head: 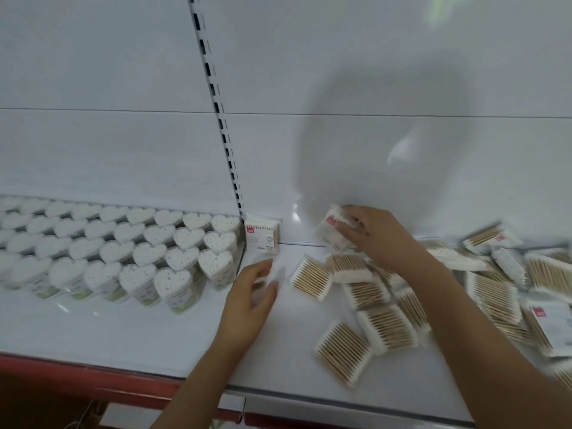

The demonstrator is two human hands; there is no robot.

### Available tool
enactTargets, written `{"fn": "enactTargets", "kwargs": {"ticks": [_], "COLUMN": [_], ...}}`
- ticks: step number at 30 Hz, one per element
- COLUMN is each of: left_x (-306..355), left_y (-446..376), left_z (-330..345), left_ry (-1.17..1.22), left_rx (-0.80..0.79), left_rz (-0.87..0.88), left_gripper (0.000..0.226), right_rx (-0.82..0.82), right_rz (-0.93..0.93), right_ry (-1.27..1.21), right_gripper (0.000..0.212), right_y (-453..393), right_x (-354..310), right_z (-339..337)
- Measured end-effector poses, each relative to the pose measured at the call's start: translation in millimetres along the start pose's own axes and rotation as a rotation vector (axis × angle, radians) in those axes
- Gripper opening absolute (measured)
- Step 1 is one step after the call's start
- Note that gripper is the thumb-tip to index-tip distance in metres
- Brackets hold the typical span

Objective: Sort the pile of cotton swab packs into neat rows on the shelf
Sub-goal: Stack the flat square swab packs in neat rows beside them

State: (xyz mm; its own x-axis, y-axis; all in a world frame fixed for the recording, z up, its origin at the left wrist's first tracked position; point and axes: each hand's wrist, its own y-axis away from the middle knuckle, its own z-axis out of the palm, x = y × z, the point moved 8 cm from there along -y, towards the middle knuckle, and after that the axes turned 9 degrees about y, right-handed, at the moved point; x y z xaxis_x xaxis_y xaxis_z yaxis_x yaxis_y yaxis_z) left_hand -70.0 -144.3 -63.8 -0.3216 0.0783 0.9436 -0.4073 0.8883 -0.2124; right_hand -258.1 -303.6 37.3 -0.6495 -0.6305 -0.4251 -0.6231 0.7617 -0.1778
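The pile of cotton swab packs sprawls over the right half of the white shelf, from about the centre out to the 3 o'clock edge, the flat packs overlapping at all angles with their wooden sticks and white tips showing. One pack already stands upright at the back of the shelf, just right of the slotted upright, touching the back wall, its red label at the upper left corner. The right hand, at roughly 1 o'clock from the centre of the pile, has its fingers curled round another pack with a red label, holding it tilted just above the shelf near the back wall. The left hand, at about 9 o'clock from the pile, hovers low over the shelf with fingers loosely spread; something pale and blurred lies under its fingertips, and I cannot tell whether it grips this or merely touches it. Further out at 9 o'clock, beyond the upright, heart-shaped swab tubs stand in tidy rows, close-packed and touching. A rounded shadow falls on the white back panel at 12 o'clock. Along the shelf's near edge, at 7 o'clock, runs a red front strip.
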Motion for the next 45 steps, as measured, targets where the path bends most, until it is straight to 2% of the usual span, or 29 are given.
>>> {"fn": "enactTargets", "kwargs": {"ticks": [3, 5, 8, 11, 13, 15, 17, 21, 24, 27, 29, 32, 34, 36, 41, 45], "left_x": [15, 26, 28, 17, 8, 4, 8, -6, -14, -16, -14, -2, 6, 10, 11, 12], "left_y": [-4, -6, -4, -1, 3, 10, 19, 32, 35, 31, 27, 20, 16, 12, -3, -19], "left_z": [6, 9, -4, -16, -20, -24, -21, -4, -6, -6, -3, 8, 23, 43, 78, 82], "left_ry": [0.361, 0.486, 0.490, 0.477, 0.358, 0.012, -0.304, -0.623, -0.675, -0.700, -0.715, -0.653, -0.579, -0.504, -0.510, -0.517], "left_rx": [-0.018, -0.034, 0.058, 0.099, 0.104, 0.088, 0.000, -0.229, -0.230, -0.252, -0.258, -0.211, -0.232, -0.291, -0.390, -0.359], "left_rz": [-0.187, -0.237, -0.255, -0.280, -0.285, -0.207, -0.049, 0.211, 0.249, 0.233, 0.214, 0.223, 0.228, 0.207, 0.200, 0.208], "left_gripper": [0.053, 0.044, 0.022, 0.024, 0.032, 0.045, 0.055, 0.049, 0.047, 0.051, 0.055, 0.056, 0.055, 0.058, 0.071, 0.052], "right_rx": [-0.122, -0.115, -0.072, -0.073, -0.035, 0.020, 0.055, 0.083, 0.025, 0.027, 0.006, -0.128, -0.229, -0.237, -0.032, 0.142], "right_rz": [-0.002, 0.007, 0.070, 0.172, 0.175, 0.162, 0.139, 0.137, 0.101, 0.046, -0.009, -0.034, 0.001, 0.016, 0.053, 0.168], "right_ry": [-0.241, -0.299, -0.495, -0.630, -0.538, -0.461, -0.406, -0.347, -0.316, -0.277, -0.079, 0.201, 0.219, 0.141, 0.043, -0.034], "right_gripper": [0.016, 0.022, 0.032, 0.023, 0.017, 0.020, 0.026, 0.032, 0.036, 0.051, 0.057, 0.063, 0.072, 0.074, 0.049, 0.012], "right_y": [4, 5, 11, 15, 8, -3, -16, -36, -43, -36, -20, 17, 41, 57, 71, 82], "right_x": [-33, -46, -56, -52, -47, -44, -48, -55, -64, -60, -43, 2, 30, 44, 47, 43], "right_z": [14, 25, 46, 73, 82, 83, 84, 101, 113, 102, 87, 71, 67, 68, 60, 35]}}
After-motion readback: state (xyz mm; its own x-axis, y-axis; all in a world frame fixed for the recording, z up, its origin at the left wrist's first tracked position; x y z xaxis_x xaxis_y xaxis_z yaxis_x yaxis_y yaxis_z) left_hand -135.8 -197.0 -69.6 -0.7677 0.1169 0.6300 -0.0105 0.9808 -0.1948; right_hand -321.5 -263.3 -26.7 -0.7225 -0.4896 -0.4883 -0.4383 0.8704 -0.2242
